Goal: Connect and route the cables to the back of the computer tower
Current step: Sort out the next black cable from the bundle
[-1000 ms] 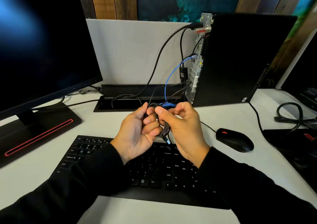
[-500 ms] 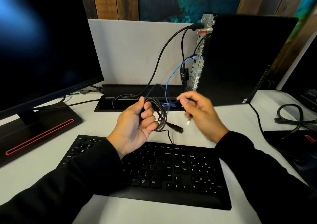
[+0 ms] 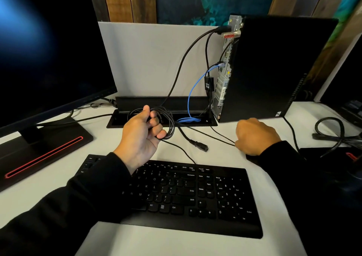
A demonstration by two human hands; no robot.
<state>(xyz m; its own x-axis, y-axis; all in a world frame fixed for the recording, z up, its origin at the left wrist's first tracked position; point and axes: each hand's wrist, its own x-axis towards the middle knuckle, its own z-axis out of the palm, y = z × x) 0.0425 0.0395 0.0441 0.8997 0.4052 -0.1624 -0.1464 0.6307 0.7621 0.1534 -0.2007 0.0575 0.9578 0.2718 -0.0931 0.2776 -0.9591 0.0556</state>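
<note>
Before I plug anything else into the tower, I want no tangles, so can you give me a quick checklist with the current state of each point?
1. Coiled thin black cable secured in left hand: ok.
2. Right hand holding the thin strand: cannot tell, fingers hidden.
3. Thick black power plug connected: not ok, lying loose on the white desk.
4. Blue network cable seated in the black computer tower: ok.
5. Cable clear of the black keyboard: not ok, one strand reaches its top edge.
</note>
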